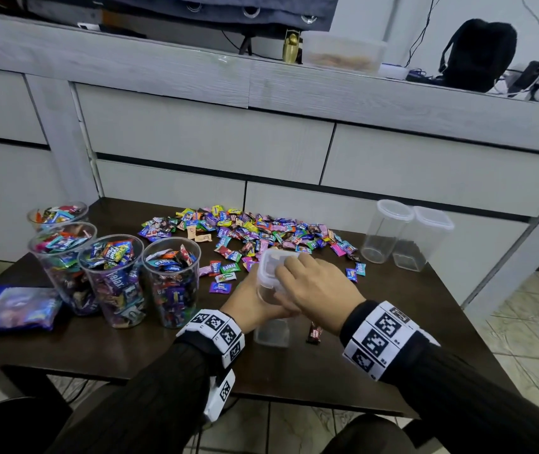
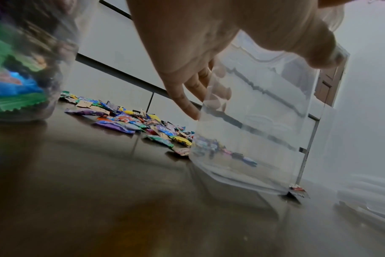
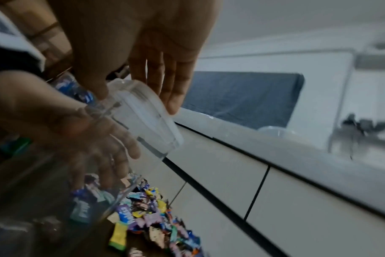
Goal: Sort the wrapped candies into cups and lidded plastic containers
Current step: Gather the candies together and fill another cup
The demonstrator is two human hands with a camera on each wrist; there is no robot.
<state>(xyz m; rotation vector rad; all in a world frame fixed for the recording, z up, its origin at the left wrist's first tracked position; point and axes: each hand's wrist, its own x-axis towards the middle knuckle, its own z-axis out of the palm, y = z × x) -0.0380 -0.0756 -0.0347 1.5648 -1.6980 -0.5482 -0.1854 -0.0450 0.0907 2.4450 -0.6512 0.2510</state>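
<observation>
Left hand (image 1: pixel 255 303) wraps clear container (image 1: pixel 271 332) standing on table (image 1: pixel 130 352) near front edge. Right hand (image 1: pixel 314 286) grips its lid (image 1: pixel 271 260), thumb and fingers around rim. Candy pile (image 1: pixel 261 231) behind.

The head view looks down and forward over the table (image 1: pixel 130 348). Each wrist view sits low and close behind its fingers (image 2: pixel 187 102) (image 3: pixel 171 90), facing outward. All three share the clear container (image 1: pixel 271 290) (image 2: pixel 259 121) (image 3: pixel 143 118).
</observation>
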